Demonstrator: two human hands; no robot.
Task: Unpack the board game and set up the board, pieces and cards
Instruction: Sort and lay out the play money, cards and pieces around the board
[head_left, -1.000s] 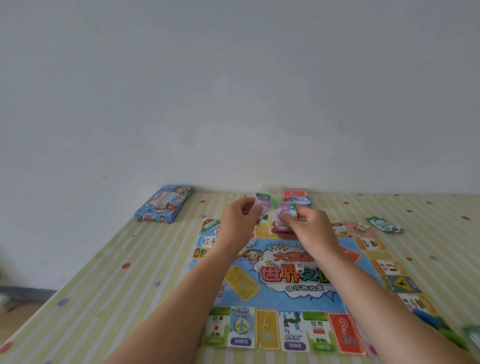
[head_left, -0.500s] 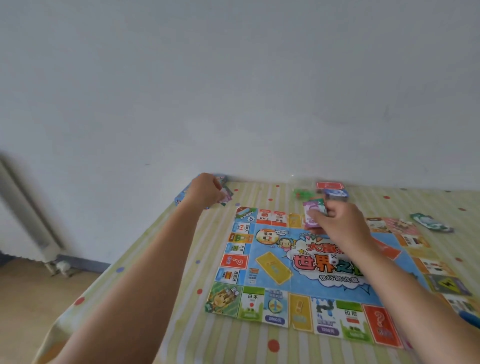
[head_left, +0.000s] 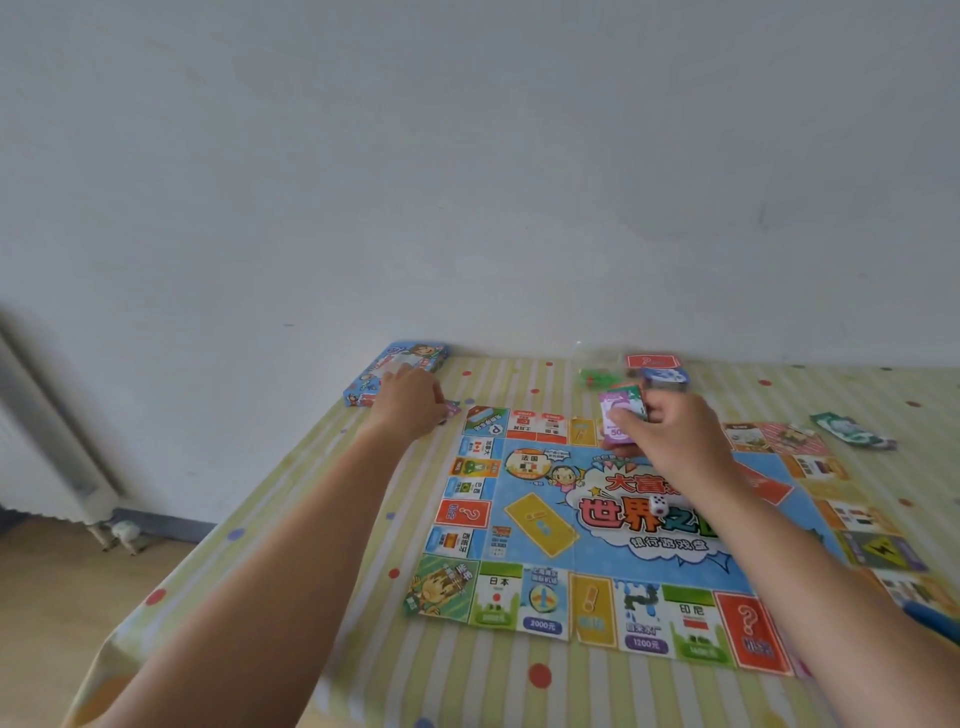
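The game board (head_left: 545, 525) lies unfolded on the striped tablecloth. My right hand (head_left: 670, 441) grips a stack of play money (head_left: 621, 415) over the board's far edge. My left hand (head_left: 410, 402) reaches to the far left of the board, fingers curled down onto a small purple note (head_left: 453, 408) on the cloth, just in front of the blue game box (head_left: 395, 371). A white die (head_left: 660, 504) sits on the board's middle. Red and blue card stacks (head_left: 657, 369) and green pieces (head_left: 597, 376) lie beyond the board.
A green money pile (head_left: 852, 428) lies at the far right. A blue object (head_left: 932, 621) shows at the right edge. The table (head_left: 291, 499) meets the wall at the back; its left edge drops to the floor, with a radiator (head_left: 47, 447) beyond.
My left hand left the money stack and moved left to the cloth in front of the box, carrying a note. My right hand kept the stack. My view swung left and down.
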